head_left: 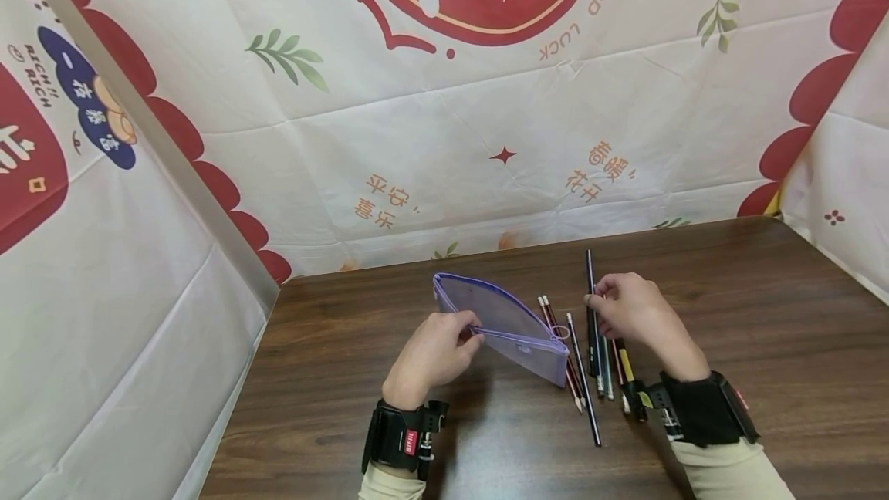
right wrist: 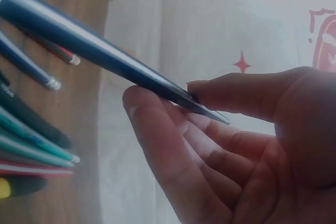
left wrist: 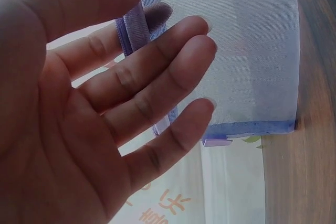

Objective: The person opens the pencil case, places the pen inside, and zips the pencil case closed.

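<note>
My left hand (head_left: 434,353) pinches the zipped edge of a purple mesh pencil pouch (head_left: 535,357), thumb on one side and index finger on the other. The pouch is tilted up, its mouth spread apart. In the left wrist view the other fingers lie loosely against the mesh (left wrist: 252,51). Over the pencils at right, my right hand (head_left: 639,319) pinches a dark blue pencil (right wrist: 100,45) between thumb and index finger. Right beside the pouch, another dark blue pencil (head_left: 585,384) and two dark red pencils (head_left: 574,383) lie on the table.
Under and beside my right hand lie teal pencils (right wrist: 37,135), a red pencil (right wrist: 37,168), a black pen (right wrist: 31,111) and a yellow-and-black one (head_left: 626,361). The brown wooden table (head_left: 333,407) ends at a printed white cloth (head_left: 444,137) behind and at both sides.
</note>
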Available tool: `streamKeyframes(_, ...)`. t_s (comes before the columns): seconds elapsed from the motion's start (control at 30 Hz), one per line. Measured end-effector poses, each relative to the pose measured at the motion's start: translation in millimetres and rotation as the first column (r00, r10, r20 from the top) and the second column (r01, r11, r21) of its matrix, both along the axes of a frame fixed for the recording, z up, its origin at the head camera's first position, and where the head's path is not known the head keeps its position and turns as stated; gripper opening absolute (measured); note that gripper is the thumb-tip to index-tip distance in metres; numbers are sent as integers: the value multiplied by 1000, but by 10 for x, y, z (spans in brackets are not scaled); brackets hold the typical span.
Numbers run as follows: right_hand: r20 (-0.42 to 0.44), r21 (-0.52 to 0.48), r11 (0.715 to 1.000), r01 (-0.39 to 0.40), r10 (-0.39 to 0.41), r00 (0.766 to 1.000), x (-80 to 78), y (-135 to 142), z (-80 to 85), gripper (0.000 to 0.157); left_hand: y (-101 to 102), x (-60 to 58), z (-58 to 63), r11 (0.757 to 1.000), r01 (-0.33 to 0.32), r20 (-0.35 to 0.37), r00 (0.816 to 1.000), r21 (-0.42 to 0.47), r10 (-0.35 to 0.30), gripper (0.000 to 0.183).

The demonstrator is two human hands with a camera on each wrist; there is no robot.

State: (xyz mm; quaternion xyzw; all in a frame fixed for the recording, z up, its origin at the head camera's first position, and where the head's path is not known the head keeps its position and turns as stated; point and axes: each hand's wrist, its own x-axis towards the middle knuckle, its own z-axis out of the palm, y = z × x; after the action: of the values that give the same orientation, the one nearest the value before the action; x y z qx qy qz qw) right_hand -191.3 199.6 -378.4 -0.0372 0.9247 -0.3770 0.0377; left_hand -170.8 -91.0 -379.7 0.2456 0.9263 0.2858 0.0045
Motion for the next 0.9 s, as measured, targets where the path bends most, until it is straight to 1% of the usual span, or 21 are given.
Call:
streamKeyframes(0.23, -37, 14, 1000, -14, 14, 999, 41, -23, 78, 25, -11, 4, 3, 1000, -1, 17, 1000, 11, 1, 13)
streamKeyframes(0.57, -89, 34, 999, -28, 31, 996, 40, -29, 133, 24, -22, -5, -1, 1000, -4, 22, 1000, 13, 4, 12)
streamKeyframes(0.9, -154, 54, 998, -34, 42, 987, 63, -59, 289, 23, -16, -10, -7, 1000, -5, 20, 1000, 12, 4, 11)
